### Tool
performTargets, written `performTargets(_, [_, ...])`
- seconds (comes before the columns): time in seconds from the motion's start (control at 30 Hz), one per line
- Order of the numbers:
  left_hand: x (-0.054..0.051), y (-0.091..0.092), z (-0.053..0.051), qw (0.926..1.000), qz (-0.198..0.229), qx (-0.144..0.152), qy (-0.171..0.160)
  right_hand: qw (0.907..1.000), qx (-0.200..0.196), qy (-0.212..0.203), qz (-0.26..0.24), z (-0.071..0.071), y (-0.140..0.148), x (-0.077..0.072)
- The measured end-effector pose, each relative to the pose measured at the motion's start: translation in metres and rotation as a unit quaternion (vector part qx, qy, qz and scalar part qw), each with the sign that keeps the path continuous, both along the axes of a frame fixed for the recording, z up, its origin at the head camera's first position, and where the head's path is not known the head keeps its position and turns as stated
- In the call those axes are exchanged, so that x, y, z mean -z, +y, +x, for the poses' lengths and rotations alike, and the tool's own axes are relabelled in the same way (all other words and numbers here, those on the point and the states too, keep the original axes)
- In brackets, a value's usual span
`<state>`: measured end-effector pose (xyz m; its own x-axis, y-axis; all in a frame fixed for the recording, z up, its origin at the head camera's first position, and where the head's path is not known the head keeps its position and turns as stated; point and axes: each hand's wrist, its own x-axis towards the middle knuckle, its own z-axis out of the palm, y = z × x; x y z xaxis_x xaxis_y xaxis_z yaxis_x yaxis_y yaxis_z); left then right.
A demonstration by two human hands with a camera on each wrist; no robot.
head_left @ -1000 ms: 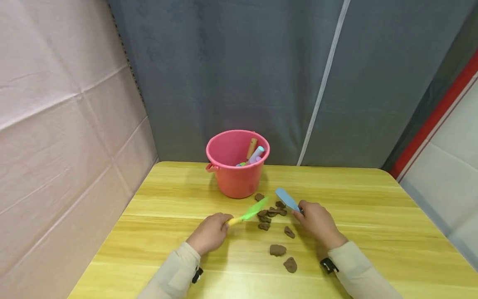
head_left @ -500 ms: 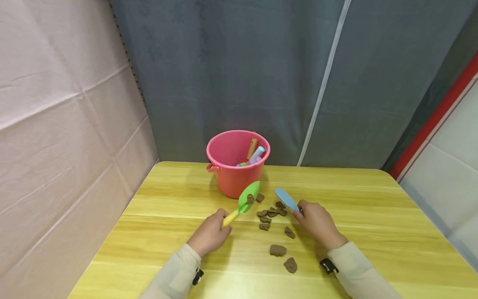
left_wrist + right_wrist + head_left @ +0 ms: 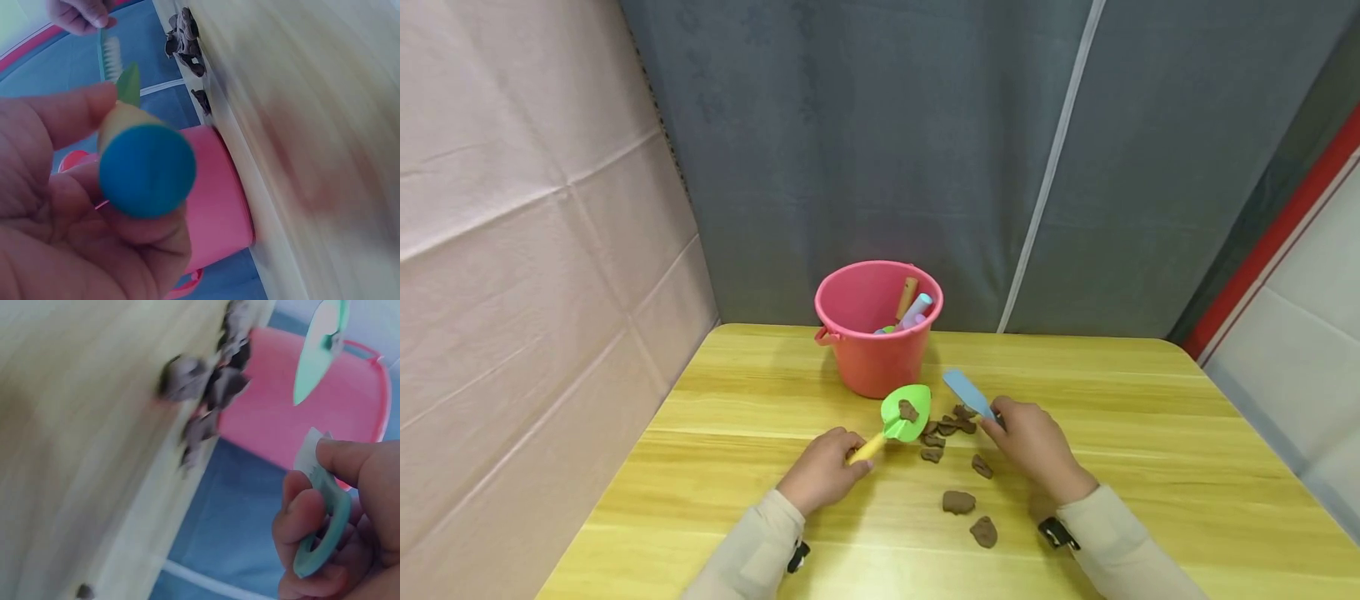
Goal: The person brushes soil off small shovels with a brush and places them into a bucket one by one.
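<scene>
My left hand [image 3: 823,471] grips the yellow handle of a toy shovel [image 3: 867,450]; its blue handle end faces the left wrist camera. On the green blade lies one brown clay lump [image 3: 907,411], above the table just in front of the pink bucket [image 3: 880,367]. My right hand [image 3: 1037,442] holds a blue brush [image 3: 967,392], whose white bristles [image 3: 112,59] show in the left wrist view. Below the brush, several brown clay pieces [image 3: 950,425] sit in a loose cluster, partly hidden by the shovel blade.
Nearer the front, a few separate clay pieces [image 3: 958,502] lie on the wooden table [image 3: 715,467]. Inside the bucket stand several tool handles [image 3: 913,310]. A grey curtain [image 3: 865,150] hangs behind the table, with a pale cloth wall [image 3: 550,292] at the left.
The shovel has come up from the cluster with a clay lump, swung toward the bucket, then eased back right with its blade flatter. The brush has shifted slightly left and away.
</scene>
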<state>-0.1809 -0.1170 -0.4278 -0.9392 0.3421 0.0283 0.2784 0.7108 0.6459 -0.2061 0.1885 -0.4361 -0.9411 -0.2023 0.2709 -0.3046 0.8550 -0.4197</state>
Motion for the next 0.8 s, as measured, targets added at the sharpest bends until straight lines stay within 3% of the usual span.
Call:
performTargets(0.2, [0.000, 0.005, 0.002, 0.9999, -0.003, 0.016, -0.005, 0.9990, -0.042, 0.015, -0.003, 0.011, -0.022, -0.009])
performTargets(0.33, [0.001, 0.010, 0.004, 0.9993, 0.002, 0.030, -0.022, 0.9952, -0.094, 0.024, 0.008, 0.019, -0.036, -0.010])
performTargets(0.47, [0.001, 0.013, 0.005, 0.9981, -0.005, 0.048, -0.039, 0.9927, -0.116, 0.024, 0.023, 0.025, -0.046, -0.009])
performTargets(0.6, [0.003, 0.016, 0.006, 0.9972, -0.016, 0.061, -0.040, 0.9923, -0.117, 0.017, 0.037, 0.029, -0.052, -0.007])
performTargets(0.8, [0.003, 0.023, 0.009, 0.9976, -0.026, 0.063, -0.013, 0.9939, -0.097, 0.018, 0.050, 0.028, -0.051, -0.001])
